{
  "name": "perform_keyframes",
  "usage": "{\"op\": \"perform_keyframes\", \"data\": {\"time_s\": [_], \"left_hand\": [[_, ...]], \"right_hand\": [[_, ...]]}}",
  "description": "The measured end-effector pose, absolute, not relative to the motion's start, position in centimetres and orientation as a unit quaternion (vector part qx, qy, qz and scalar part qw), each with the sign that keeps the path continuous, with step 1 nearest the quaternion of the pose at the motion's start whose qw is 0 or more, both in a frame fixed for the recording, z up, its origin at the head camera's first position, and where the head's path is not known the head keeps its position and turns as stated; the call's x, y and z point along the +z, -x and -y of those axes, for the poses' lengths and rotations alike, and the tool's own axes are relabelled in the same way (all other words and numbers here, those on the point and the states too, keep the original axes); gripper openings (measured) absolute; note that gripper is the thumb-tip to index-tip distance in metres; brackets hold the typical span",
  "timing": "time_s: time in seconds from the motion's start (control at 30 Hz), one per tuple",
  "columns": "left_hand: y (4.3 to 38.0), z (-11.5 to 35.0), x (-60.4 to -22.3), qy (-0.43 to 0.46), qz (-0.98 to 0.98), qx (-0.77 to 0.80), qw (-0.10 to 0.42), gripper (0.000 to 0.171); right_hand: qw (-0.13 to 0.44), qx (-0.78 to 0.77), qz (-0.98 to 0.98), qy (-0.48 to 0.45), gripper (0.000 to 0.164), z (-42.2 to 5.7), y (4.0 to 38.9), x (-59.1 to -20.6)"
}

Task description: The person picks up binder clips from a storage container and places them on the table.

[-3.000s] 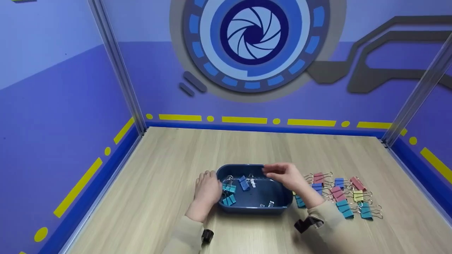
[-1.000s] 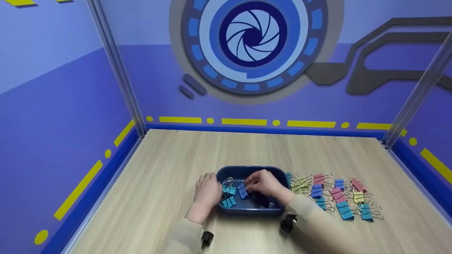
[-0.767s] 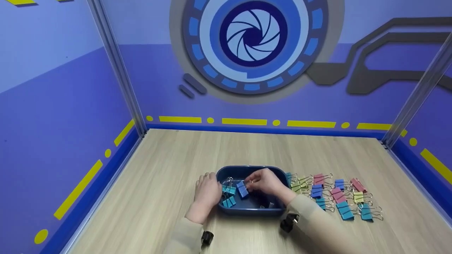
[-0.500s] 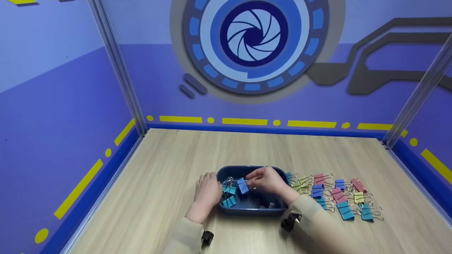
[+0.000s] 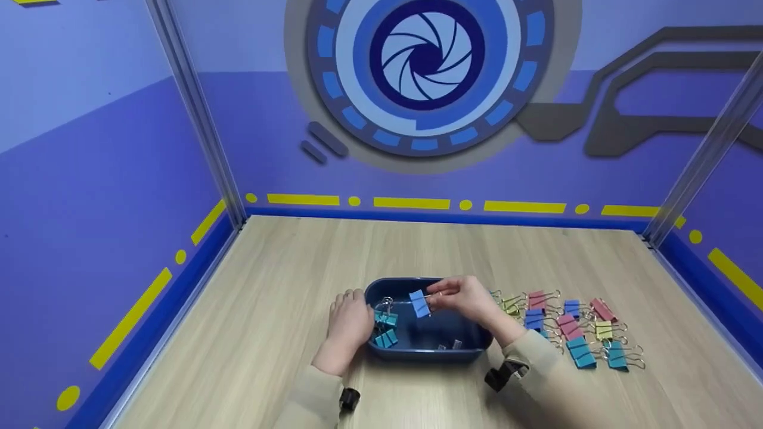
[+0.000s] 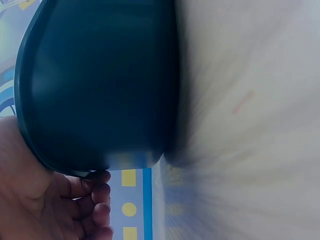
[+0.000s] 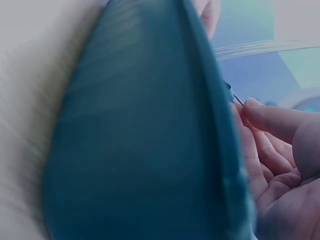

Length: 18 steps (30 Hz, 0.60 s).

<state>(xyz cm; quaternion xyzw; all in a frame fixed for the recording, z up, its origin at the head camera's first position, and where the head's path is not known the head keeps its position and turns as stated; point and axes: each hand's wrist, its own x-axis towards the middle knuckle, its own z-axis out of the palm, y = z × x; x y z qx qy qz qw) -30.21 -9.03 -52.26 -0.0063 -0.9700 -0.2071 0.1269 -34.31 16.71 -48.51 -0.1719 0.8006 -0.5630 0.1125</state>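
My right hand (image 5: 468,299) pinches the wire handle of a blue binder clip (image 5: 419,304) and holds the clip over the dark blue tray (image 5: 429,356). In the right wrist view, thumb and index finger of my right hand (image 7: 280,160) meet at a thin metal wire; the tray wall hides most of the clip. My left hand (image 5: 350,319) holds the tray's left end. The left wrist view has the tray's rim between thumb side and curled fingers of my left hand (image 6: 55,205); the thumb is hidden. Two teal binder clips (image 5: 386,320) lie in the tray's left part.
Right of the tray, several binder clips lie in loose rows: a red one (image 5: 536,300), a blue one (image 5: 534,320), a yellow one (image 5: 604,330) and a teal one (image 5: 581,353) among them. Walls (image 5: 393,179) bound the wooden table (image 5: 286,280) at the back and sides.
My right hand has reached into the tray, taken hold of the blue binder clip and lifted it up and slightly right. My left hand stays at the tray's left end.
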Motion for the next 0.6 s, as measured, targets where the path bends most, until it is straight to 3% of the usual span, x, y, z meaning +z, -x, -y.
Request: {"op": "perform_keyframes", "data": {"time_s": [0.6], "left_hand": [[30.2, 8.9, -52.1, -0.002, 0.971, -0.207, 0.123, 0.030]], "right_hand": [[0.076, -0.553, -0.822, 0.112, 0.042, -22.9, 30.8, -46.3]]}}
